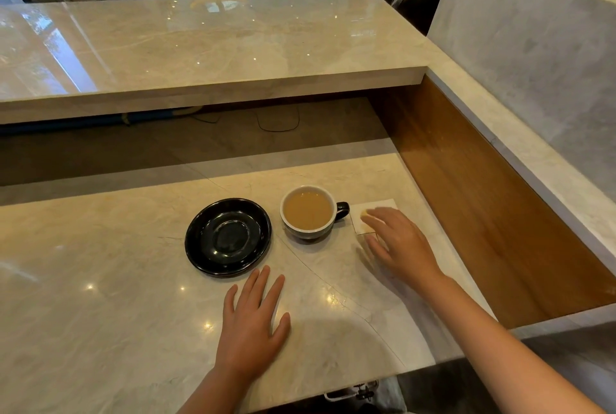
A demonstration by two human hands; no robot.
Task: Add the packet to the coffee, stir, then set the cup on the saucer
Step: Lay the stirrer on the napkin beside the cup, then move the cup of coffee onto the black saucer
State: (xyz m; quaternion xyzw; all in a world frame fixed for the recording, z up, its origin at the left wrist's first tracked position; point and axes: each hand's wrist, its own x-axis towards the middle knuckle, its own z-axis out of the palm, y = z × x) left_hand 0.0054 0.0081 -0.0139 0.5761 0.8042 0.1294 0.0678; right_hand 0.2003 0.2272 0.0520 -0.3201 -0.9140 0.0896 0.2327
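A dark cup (308, 212) with a white inside holds milky coffee and stands on the marble counter, handle pointing right. Left of it lies an empty black saucer (228, 237). Right of the cup lies a white napkin (366, 213) with a small yellow thing (364, 213) on it, partly hidden by my fingers. My right hand (396, 240) hovers over the napkin with fingers spread, fingertips at the yellow thing. My left hand (251, 323) rests flat on the counter, just in front of the saucer, holding nothing. I see no spoon.
The marble counter (116, 280) ends at a wooden-lined drop (483, 213) on the right. A raised marble bar top (200, 47) runs across the back. Chairs and a standing person are beyond it.
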